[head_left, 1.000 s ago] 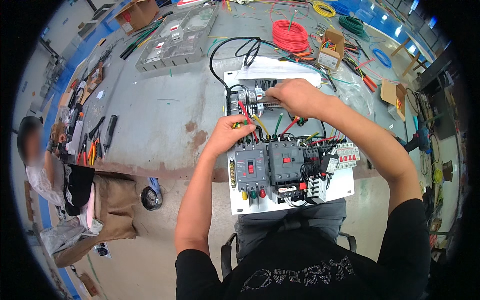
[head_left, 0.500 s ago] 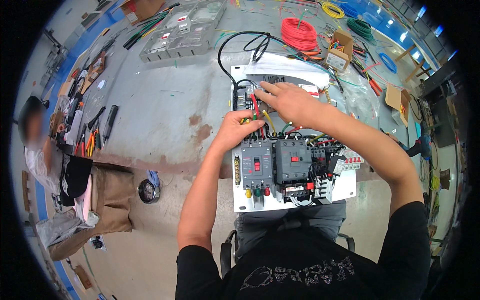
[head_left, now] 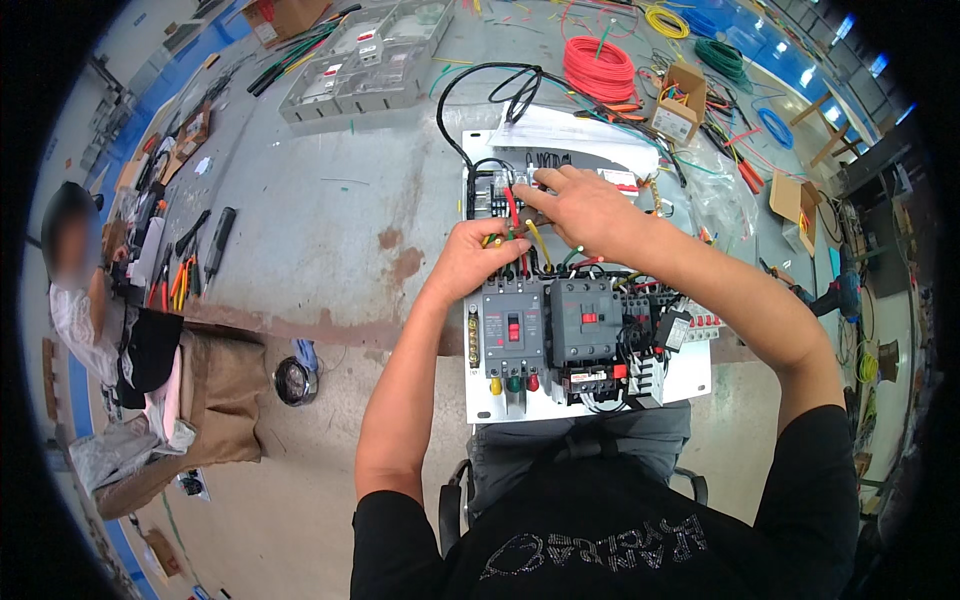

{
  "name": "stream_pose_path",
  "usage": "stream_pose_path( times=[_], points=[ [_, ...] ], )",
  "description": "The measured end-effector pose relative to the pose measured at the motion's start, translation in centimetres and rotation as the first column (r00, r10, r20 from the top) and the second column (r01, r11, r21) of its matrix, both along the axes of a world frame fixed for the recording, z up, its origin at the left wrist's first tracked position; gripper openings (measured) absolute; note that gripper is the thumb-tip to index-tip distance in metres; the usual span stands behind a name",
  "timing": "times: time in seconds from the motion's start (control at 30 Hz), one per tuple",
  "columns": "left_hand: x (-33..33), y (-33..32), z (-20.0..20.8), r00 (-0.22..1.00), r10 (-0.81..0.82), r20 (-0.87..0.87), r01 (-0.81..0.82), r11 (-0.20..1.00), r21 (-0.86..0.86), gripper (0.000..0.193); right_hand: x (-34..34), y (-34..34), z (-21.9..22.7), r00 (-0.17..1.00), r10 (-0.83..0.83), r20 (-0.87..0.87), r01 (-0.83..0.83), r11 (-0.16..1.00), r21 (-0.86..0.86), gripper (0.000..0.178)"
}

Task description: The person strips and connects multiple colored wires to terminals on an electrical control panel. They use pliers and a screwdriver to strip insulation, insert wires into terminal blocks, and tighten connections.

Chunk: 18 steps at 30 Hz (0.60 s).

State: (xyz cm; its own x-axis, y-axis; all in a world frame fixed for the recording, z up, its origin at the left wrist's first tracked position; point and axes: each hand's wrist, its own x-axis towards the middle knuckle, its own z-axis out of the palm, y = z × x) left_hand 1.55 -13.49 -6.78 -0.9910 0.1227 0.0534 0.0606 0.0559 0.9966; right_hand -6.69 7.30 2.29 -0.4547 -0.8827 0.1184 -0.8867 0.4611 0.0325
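Note:
On a white mounting plate (head_left: pixel 690 380) sit a grey circuit breaker (head_left: pixel 512 330) and, to its right, a dark grey contactor (head_left: pixel 585 320). Just beyond the breaker, my left hand (head_left: pixel 472 262) closes its thumb and fingers on the coloured wires rising from its far end. A red wire (head_left: pixel 512 207) sticks up past my fingertips, and a yellow wire (head_left: pixel 540 240) stands to the right. My right hand (head_left: pixel 585 212) is bent over the same spot, fingers curled in by the terminal block (head_left: pixel 488 195). Whatever its fingers hold is hidden beneath them.
Behind the plate lie white papers (head_left: pixel 590 140), a black cable loop (head_left: pixel 450 110) and a red wire coil (head_left: pixel 598 70). A grey parts tray (head_left: pixel 350 95) stands far left. Hand tools (head_left: pixel 190 270) lie left, near another person (head_left: pixel 80 290). Open cardboard boxes (head_left: pixel 680 105) stand right.
My right hand has shifted slightly to the right, its fingers drawn in more. My left hand stays at the wires. The person at the left has moved a little.

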Motion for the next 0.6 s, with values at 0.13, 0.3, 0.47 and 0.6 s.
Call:
stream_pose_path(
  times=[0.13, 0.3, 0.47, 0.6],
  points=[
    [-0.1, -0.4, -0.5, 1.000, -0.013, 0.005, 0.013, 0.998, -0.058, 0.016, 0.0, 0.2, 0.3, 0.995, 0.039, -0.089, -0.041, 0.999, -0.021, 0.054],
    [0.0, -0.1, 0.1, 1.000, -0.001, 0.022, 0.001, 0.999, -0.033, 0.020, -0.3, 0.3, 0.4, 0.995, 0.027, -0.098, -0.028, 1.000, -0.009, 0.049],
    [0.2, -0.3, -0.2, 0.998, 0.027, -0.056, -0.036, 0.986, -0.163, 0.028, -0.7, -0.1, 1.2, 0.968, 0.013, -0.252, -0.001, 0.999, 0.047, 0.031],
    [0.0, 0.0, -0.9, 1.000, 0.018, -0.017, -0.019, 0.997, -0.073, 0.025, -1.0, 0.1, 1.4, 0.966, 0.058, -0.253, -0.058, 0.998, 0.008, 0.034]
  ],
)
